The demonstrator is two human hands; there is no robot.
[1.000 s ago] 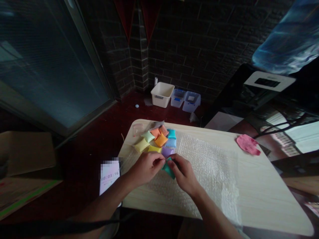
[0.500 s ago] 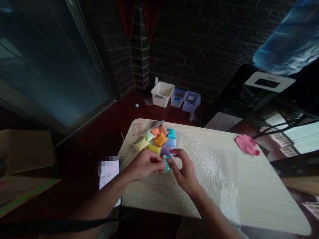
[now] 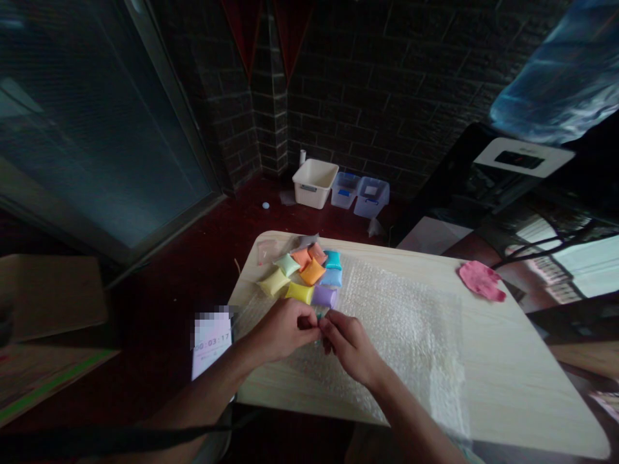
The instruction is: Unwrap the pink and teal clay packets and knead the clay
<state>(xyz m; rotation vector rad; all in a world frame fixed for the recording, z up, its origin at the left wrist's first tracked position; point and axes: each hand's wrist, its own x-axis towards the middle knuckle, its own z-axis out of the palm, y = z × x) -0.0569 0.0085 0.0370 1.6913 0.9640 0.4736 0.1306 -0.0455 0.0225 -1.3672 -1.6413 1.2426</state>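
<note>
Pinched between my two hands is a small green packet, mostly hidden by the fingers. My left hand grips it from the left with thumb and fingers closed. From the right, my right hand pinches it too, and the fingertips of both hands meet. Just beyond lie a purple packet and a yellow packet. Around these are an orange packet, a pale yellow packet, a light blue packet and several others, all puffy and glossy.
Bubble wrap covers the middle of the wooden table. A pink, flattened soft piece lies at the right. A phone showing a timer is at the left edge. Bins stand on the floor behind, beside a water dispenser.
My right hand's fingers have closed in on the green packet, meeting my left fingertips. Less of the packet shows now, while the purple packet is more exposed.
</note>
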